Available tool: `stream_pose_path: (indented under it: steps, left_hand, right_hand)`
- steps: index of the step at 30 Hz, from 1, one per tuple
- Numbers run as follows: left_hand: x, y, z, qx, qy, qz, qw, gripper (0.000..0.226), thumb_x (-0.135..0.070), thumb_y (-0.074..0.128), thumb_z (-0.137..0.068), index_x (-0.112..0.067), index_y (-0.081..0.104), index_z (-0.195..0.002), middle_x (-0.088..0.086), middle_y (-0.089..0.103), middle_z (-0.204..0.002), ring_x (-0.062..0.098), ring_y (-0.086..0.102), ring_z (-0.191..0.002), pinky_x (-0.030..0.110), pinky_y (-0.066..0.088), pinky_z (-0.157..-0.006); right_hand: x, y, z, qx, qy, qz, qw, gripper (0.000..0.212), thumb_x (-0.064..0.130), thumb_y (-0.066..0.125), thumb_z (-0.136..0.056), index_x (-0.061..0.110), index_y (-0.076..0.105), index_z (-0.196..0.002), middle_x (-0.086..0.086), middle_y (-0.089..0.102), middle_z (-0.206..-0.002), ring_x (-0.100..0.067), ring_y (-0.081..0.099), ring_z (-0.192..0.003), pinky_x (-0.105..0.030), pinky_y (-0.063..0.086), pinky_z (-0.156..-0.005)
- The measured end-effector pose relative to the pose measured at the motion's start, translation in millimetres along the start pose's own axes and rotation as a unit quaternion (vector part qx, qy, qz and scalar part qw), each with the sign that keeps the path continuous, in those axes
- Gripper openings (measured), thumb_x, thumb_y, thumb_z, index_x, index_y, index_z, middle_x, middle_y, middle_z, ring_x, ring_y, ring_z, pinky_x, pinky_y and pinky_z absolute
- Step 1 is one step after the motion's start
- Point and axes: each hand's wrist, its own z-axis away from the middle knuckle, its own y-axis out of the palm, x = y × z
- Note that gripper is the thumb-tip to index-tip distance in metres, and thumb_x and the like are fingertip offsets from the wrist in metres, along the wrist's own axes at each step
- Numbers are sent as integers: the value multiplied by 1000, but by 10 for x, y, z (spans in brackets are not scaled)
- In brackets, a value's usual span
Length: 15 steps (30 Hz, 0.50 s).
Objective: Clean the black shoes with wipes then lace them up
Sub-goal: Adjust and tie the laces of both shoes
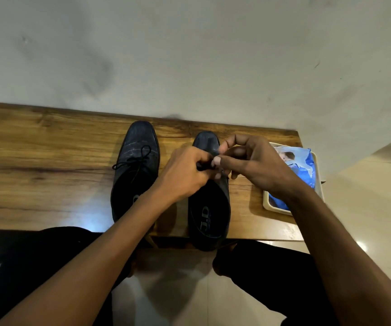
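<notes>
On a wooden table (48, 147) set against a pale wall (189, 48), two black shoes are sitting side by side, toes pointing away from the person and heels toward them. Seen from above, the left shoe (135, 170) is lying with its lace already tied in a bow (134, 160) across the top. The right shoe (209, 215) is resting just beside it, its heel hanging slightly past the near edge of the table, with pale lettering showing on the insole.

Both hands are meeting over the middle of the right shoe. The left hand (185, 175) is reaching in from the left with its fingers curled, pinching a dark piece of the lace (203, 166) of that shoe. The right hand (248, 161) is coming in from the right, its fingers bent and its thumb and fingertips closing on the same lace, touching or nearly touching the left hand. How far the lacing has got cannot be told, because the hands are covering that part.

To the right of the shoes, near the table's corner, a blue pack of wipes (303, 165) is lying in a shallow cream tray (266, 203), partly hidden behind the right wrist. Below the table edge, the person's legs in dark trousers (272, 274) are showing above a pale tiled floor (178, 290).
</notes>
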Motion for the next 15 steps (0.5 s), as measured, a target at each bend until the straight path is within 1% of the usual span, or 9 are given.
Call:
stream_pose_path:
  steps: [1, 2, 4, 5, 7, 8, 9, 12, 15]
  left_hand:
    - [10, -16, 0, -8, -1, -1, 1000, 4, -23, 81, -81, -25, 77, -81, -12, 70, -74, -3, 63, -70, 21, 50, -60]
    - [23, -34, 5, -12, -5, -12, 1000, 10, -19, 81, -81, -27, 75, -77, -13, 68, -73, -4, 62, -68, 16, 47, -59]
    - [46, -69, 22, -14, -11, -28, 999, 10, -18, 81, -80, -26, 76, -80, -12, 69, -78, -2, 63, -72, 14, 46, -62]
    - [51, -82, 36, -16, -11, -33, 999, 7, -20, 82, -80, -25, 77, -81, -10, 70, -80, 0, 63, -74, 16, 48, -64]
    - [49, -87, 62, -16, -7, -50, 999, 4, -22, 81, -81, -23, 77, -81, -9, 69, -80, 3, 63, -74, 19, 49, -64]
    - [44, -81, 66, -15, -6, -63, 998, 4, -23, 80, -82, -22, 76, -81, -9, 69, -81, 4, 63, -74, 21, 50, -64]
    - [40, -78, 67, -14, -6, -73, 997, 4, -23, 78, -82, -21, 75, -82, -10, 68, -83, 5, 63, -74, 23, 51, -65]
    - [36, -80, 49, 4, -14, -91, 996, 5, -21, 74, -84, -20, 73, -80, -10, 67, -81, 8, 62, -71, 31, 54, -62]
    - [46, -82, 38, 19, -20, -112, 993, 16, -20, 73, -84, -20, 65, -70, -4, 63, -69, 11, 59, -63, 30, 46, -54]
  right_hand:
    - [-5, 1, -34, -6, 1, 7, 1000, 10, 13, 72, -92, 13, 64, -98, -10, 76, -81, -24, 68, -66, -30, 53, -61]
    - [-19, -5, -68, -21, 0, 22, 1000, 8, 13, 70, -94, 14, 64, -99, -6, 76, -78, -18, 68, -64, -27, 53, -60]
    - [-67, -23, -148, -59, -17, 103, 993, 5, 14, 67, -95, 17, 65, -99, 4, 75, -76, -5, 67, -61, -21, 49, -58]
    - [-90, -26, -194, -66, -28, 161, 984, 7, 14, 66, -95, 20, 67, -99, 8, 75, -80, 1, 65, -62, -18, 47, -59]
    - [-95, 18, -274, -38, -49, 275, 959, 18, 11, 63, -96, 24, 72, -105, 14, 72, -96, 12, 60, -72, -12, 42, -65]
    - [-100, 63, -315, -17, -57, 316, 947, 22, 11, 61, -96, 24, 74, -108, 13, 72, -104, 12, 57, -77, -10, 40, -68]
    - [-103, 114, -354, -4, -62, 348, 935, 22, 14, 61, -97, 24, 74, -110, 10, 72, -108, 8, 56, -82, -12, 39, -69]
    - [-122, 261, -436, -14, -37, 433, 900, 19, 35, 61, -95, 25, 76, -103, 0, 73, -100, -15, 64, -88, -28, 46, -68]
    - [-113, 324, -487, -14, 29, 477, 878, 21, 43, 65, -87, 25, 75, -94, -5, 71, -96, -24, 65, -86, -38, 57, -70]
